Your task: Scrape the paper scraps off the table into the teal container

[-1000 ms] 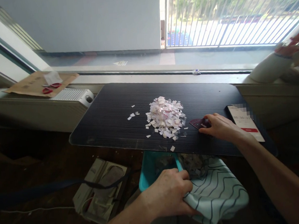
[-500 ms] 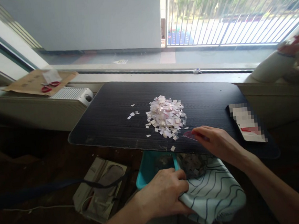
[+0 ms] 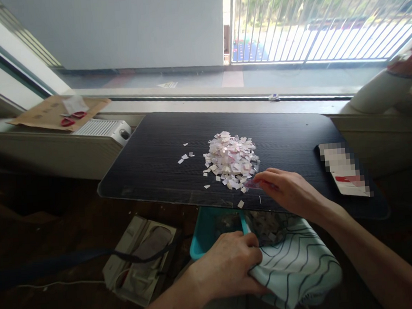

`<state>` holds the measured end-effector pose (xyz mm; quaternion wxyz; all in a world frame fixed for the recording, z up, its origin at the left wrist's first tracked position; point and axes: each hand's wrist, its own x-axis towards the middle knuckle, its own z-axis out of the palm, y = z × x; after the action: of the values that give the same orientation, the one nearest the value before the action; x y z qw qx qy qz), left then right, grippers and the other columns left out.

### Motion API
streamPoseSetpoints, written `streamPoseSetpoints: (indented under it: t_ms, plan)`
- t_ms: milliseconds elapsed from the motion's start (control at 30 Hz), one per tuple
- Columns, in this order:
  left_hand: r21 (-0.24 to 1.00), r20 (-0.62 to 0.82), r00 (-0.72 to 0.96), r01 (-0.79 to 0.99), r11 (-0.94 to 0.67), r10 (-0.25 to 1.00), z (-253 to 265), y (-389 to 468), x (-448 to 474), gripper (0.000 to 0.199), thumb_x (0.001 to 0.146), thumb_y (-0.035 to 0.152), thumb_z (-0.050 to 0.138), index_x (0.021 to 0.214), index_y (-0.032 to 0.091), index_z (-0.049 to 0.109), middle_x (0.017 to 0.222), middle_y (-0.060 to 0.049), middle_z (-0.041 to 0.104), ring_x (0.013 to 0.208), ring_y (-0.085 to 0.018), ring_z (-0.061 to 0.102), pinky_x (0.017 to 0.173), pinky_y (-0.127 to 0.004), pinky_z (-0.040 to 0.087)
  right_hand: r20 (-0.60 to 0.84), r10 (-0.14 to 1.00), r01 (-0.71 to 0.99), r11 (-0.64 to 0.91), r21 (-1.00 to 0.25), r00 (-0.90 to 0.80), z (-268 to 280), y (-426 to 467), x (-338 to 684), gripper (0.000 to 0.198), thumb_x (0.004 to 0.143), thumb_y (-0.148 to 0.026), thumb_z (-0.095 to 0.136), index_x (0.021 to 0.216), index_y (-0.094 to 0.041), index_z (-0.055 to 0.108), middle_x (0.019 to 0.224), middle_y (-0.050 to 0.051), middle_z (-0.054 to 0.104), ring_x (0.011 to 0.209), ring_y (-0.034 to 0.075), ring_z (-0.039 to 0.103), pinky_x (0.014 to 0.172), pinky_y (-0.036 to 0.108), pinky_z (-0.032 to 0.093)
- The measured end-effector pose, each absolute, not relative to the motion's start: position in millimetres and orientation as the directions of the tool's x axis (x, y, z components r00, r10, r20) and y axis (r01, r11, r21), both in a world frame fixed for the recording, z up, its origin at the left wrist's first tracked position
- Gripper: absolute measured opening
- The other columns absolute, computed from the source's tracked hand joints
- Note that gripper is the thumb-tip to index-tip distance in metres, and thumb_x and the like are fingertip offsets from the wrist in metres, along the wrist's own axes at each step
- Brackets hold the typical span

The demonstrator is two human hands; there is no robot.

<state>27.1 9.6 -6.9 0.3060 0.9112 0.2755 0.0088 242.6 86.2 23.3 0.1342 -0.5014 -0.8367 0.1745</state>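
A heap of small white and pinkish paper pieces (image 3: 231, 155) lies on the dark tabletop. At its lower right edge, my right hand (image 3: 289, 186) pinches a thin, see-through pink flat piece (image 3: 254, 184) whose exact kind I cannot make out. Below the table edge, my left hand (image 3: 232, 262) is closed on the rim of a pale green striped cloth bag (image 3: 300, 261). The bag's mouth gapes open, with more small paper pieces (image 3: 267, 226) inside. Right beside the bag, partly behind my left hand, is a turquoise bin (image 3: 200, 233).
On the table's right side lies a phone-like object (image 3: 344, 169), partly blurred out. Red-handled scissors (image 3: 74, 118) rest on a brown envelope (image 3: 42, 112) on the sill. A box (image 3: 143, 259) with a dark strap across it stands on the floor. Several loose paper pieces (image 3: 185, 157) lie left of the heap.
My right hand has moved slightly left, bringing the pink piece against the heap's lower edge. A thin sliver now shows on the table below it. My left hand keeps its grip on the bag.
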Motion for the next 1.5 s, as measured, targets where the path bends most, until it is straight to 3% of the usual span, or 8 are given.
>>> streamPoseSetpoints:
  t_ms: [533, 767, 1000, 1233, 1500]
  plan:
    - [0.577, -0.122, 0.846, 0.486, -0.657, 0.519, -10.0, 9.5, 26.1, 0.04, 0.079, 0.058, 0.069, 0.083, 0.019, 0.067, 0.094, -0.002, 0.063, 0.075, -0.018, 0.06, 0.067, -0.027, 0.045, -0.05, 0.852, 0.789, 0.458, -0.41, -0.521, 30.4, 75.3, 243.2, 0.024, 0.095, -0.022, 0.045, 0.106, -0.023, 0.066, 0.094, 0.003, 0.068, 0.077, 0.016, 0.064, 0.067, 0.024, 0.042]
    - [0.586, -0.131, 0.846, 0.487, -0.648, 0.517, -10.2, 9.1, 27.3, 0.039, 0.079, 0.058, 0.069, 0.084, 0.019, 0.067, 0.094, -0.002, 0.063, 0.076, -0.019, 0.06, 0.068, -0.027, 0.045, -0.037, 0.89, 0.853, 0.422, -0.307, -0.454, 32.2, 72.4, 247.6, 0.026, 0.096, -0.022, 0.042, 0.104, -0.022, 0.067, 0.094, 0.005, 0.068, 0.078, 0.019, 0.065, 0.066, 0.026, 0.042]
    - [0.583, -0.146, 0.862, 0.472, -0.661, 0.486, -5.9, 11.5, 29.2, 0.038, 0.078, 0.055, 0.071, 0.082, 0.018, 0.066, 0.094, -0.002, 0.063, 0.078, -0.018, 0.06, 0.069, -0.026, 0.045, -0.048, 0.849, 0.767, 0.45, -0.457, -0.526, 34.4, 71.9, 222.1, 0.025, 0.095, -0.02, 0.045, 0.107, -0.023, 0.067, 0.095, 0.003, 0.069, 0.079, 0.016, 0.065, 0.067, 0.024, 0.042]
    - [0.575, -0.189, 0.848, 0.505, -0.644, 0.496, -6.5, 11.0, 28.1, 0.037, 0.078, 0.054, 0.071, 0.084, 0.018, 0.066, 0.095, -0.002, 0.063, 0.078, -0.019, 0.06, 0.069, -0.027, 0.045, -0.063, 0.904, 0.841, 0.366, -0.397, -0.423, 35.1, 68.0, 249.6, 0.023, 0.091, -0.018, 0.046, 0.099, -0.021, 0.068, 0.095, 0.005, 0.071, 0.085, 0.02, 0.065, 0.072, 0.027, 0.045]
    - [0.581, -0.181, 0.843, 0.507, -0.636, 0.506, -4.7, 12.2, 29.5, 0.03, 0.075, 0.045, 0.076, 0.083, 0.019, 0.066, 0.094, -0.001, 0.062, 0.076, -0.019, 0.059, 0.07, -0.027, 0.044, -0.088, 0.886, 0.828, 0.386, -0.407, -0.456, 37.7, 63.1, 258.3, 0.023, 0.096, -0.02, 0.045, 0.101, -0.023, 0.067, 0.091, 0.002, 0.065, 0.074, 0.016, 0.062, 0.066, 0.025, 0.041]
